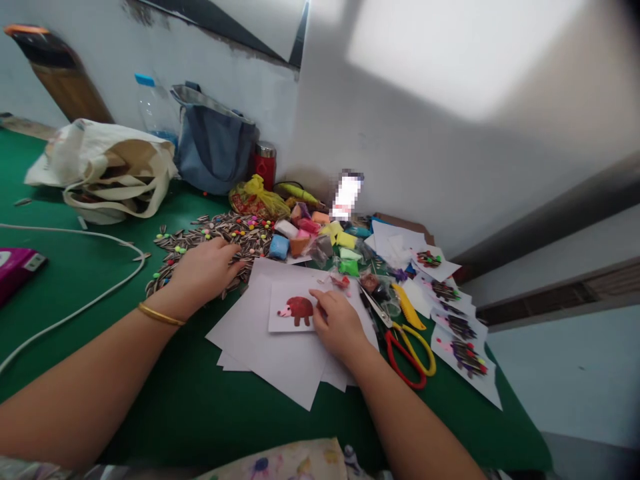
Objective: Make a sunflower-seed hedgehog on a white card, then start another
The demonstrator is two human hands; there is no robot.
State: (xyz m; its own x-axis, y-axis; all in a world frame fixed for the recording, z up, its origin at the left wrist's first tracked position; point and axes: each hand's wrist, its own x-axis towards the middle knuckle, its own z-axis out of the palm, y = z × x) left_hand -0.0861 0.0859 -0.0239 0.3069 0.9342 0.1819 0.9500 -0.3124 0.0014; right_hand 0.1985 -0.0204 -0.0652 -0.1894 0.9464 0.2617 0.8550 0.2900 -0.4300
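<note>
My left hand point(207, 270) rests palm down on a heap of striped sunflower seeds point(220, 237) dotted with small coloured beads; its fingers curl into the seeds and what they hold is hidden. My right hand point(337, 323) lies on a small white card point(283, 313) bearing a reddish-brown clay hedgehog point(299, 309), its fingertips pressed at the card's right edge. The card sits on a stack of white paper sheets point(280, 360) on the green table point(165, 393). A gold bangle circles my left wrist.
Coloured clay blocks point(310, 237) and small bags lie behind the paper. Yellow and red scissors point(407, 347) sit right of my right hand. Finished hedgehog cards point(457, 333) line the right edge. Bags, a bottle, a red flask and a white cable occupy the left and back.
</note>
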